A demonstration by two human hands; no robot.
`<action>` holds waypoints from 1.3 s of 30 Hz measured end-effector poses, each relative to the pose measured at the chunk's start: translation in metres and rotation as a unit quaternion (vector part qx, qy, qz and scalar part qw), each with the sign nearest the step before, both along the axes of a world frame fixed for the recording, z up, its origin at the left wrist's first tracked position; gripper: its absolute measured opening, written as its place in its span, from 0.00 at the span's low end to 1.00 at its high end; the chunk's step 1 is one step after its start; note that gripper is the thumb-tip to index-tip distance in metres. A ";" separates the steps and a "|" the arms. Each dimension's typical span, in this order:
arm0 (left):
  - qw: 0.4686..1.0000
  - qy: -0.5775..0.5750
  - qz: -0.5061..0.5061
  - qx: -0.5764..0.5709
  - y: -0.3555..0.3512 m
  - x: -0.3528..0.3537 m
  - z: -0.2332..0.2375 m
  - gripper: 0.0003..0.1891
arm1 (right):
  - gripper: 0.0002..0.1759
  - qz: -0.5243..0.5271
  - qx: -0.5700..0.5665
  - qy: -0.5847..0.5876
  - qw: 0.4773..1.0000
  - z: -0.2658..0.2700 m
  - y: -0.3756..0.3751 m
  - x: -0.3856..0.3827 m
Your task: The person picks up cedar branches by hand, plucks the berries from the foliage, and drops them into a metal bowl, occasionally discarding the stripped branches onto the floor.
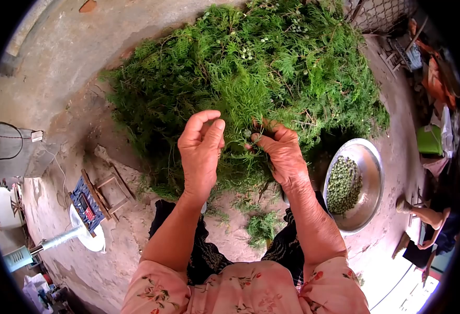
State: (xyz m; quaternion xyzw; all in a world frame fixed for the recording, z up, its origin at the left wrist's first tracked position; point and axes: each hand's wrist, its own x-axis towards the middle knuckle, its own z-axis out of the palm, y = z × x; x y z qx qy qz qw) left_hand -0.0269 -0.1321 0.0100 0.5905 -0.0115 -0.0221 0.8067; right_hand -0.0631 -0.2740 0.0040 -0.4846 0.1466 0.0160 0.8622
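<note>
My right hand [281, 152] is closed around a leafy green sprig [245, 99] that stands up between my two hands. Small round green fruits show near its fingertips. To the left of the sprig, my left hand [202, 146] is raised with thumb and fingers curled and a gap between the tips, and nothing shows in it. Behind both hands spreads a large heap of green branches [172, 78], with pale green fruits among the leaves. On the right, a metal basin [368, 183] holds many small green fruits [344, 186].
A small wooden stool [91, 204] and a fan with a white base [91, 235] stand at the left. Cut sprigs [264, 227] lie on the floor between my legs. Another person [429, 217] sits at the far right, near a green container [430, 140].
</note>
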 end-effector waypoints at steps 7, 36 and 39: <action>0.956 -0.125 -0.094 0.247 -0.003 -0.001 -0.002 0.07 | 0.14 -0.032 -0.044 -0.005 0.999 -0.001 0.001 0.000; 0.902 0.211 -0.156 -0.341 0.026 0.017 0.001 0.10 | 0.26 -0.099 0.106 0.099 0.984 -0.007 -0.005 0.006; 0.905 0.217 -0.162 -0.328 0.026 0.016 -0.004 0.13 | 0.27 0.039 0.126 -0.047 0.990 -0.010 -0.019 0.002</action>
